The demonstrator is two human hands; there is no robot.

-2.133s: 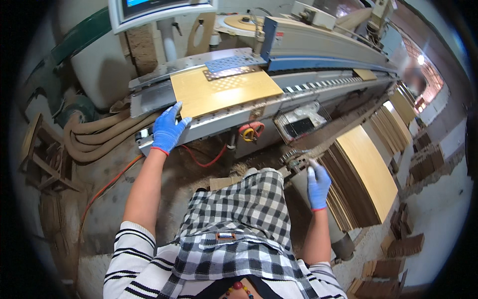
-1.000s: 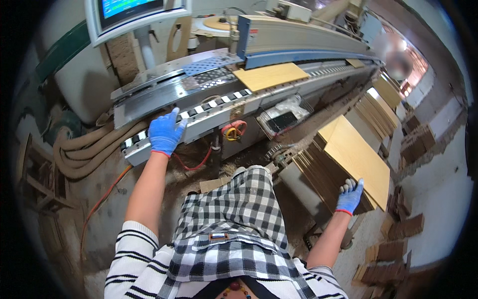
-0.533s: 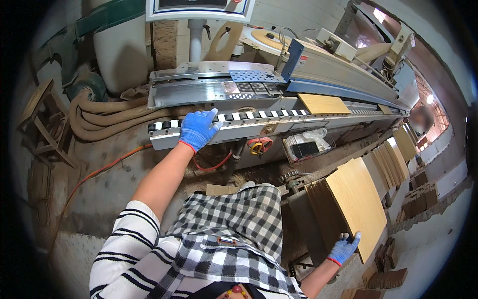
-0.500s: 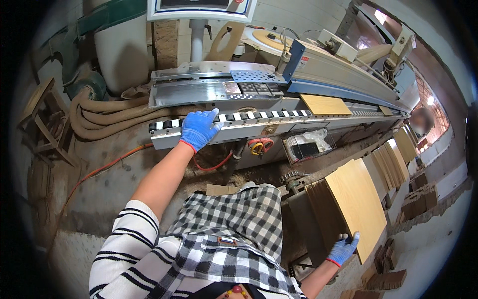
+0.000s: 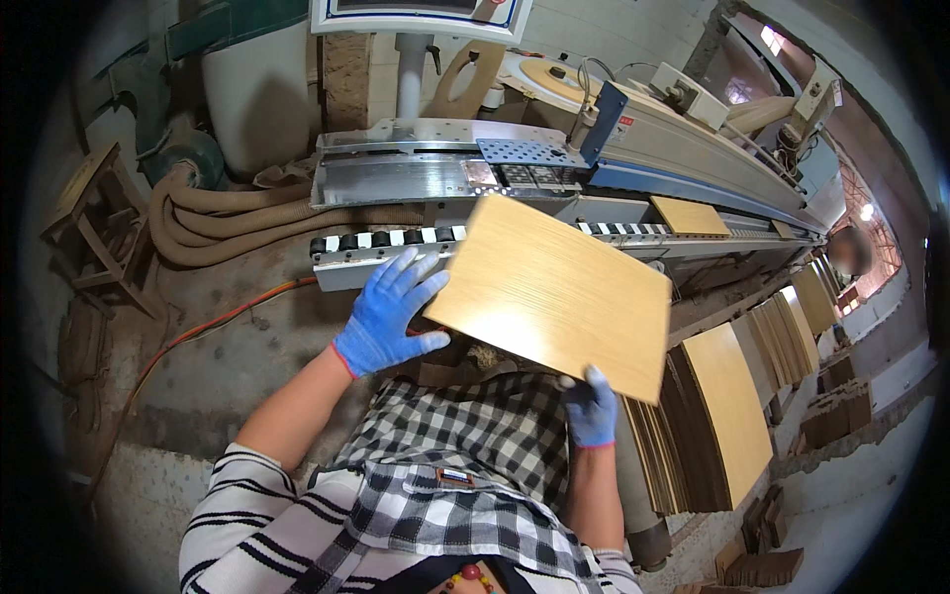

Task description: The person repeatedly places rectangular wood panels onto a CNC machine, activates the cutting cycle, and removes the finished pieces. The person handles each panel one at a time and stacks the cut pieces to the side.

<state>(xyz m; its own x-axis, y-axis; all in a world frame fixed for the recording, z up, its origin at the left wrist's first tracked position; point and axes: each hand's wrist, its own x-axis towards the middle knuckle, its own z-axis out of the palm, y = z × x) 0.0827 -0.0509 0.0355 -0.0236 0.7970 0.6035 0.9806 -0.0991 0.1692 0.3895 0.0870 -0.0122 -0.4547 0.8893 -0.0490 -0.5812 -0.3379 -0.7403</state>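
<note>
A pale wood-grain panel is raised, tilted, in front of a long machine's roller rail. My right hand, in a blue glove with pale fingertips, grips the panel's near edge toward its right end. At the panel's left corner, my left hand, gloved alike, has its fingers spread; whether they touch it I cannot tell. Farther along the machine another panel lies beside a blue fence. To my lower right stands a stack of panels.
Hoses curve on the left beside a wooden stool. An orange hose crosses the floor. A screen housing tops a post behind the machine. More board stacks line the right, where a blurred person is far back.
My right hand has lifted a panel off the right-hand stack and swung it up and left. My left hand has left the roller rail for the panel's left corner, fingers spread.
</note>
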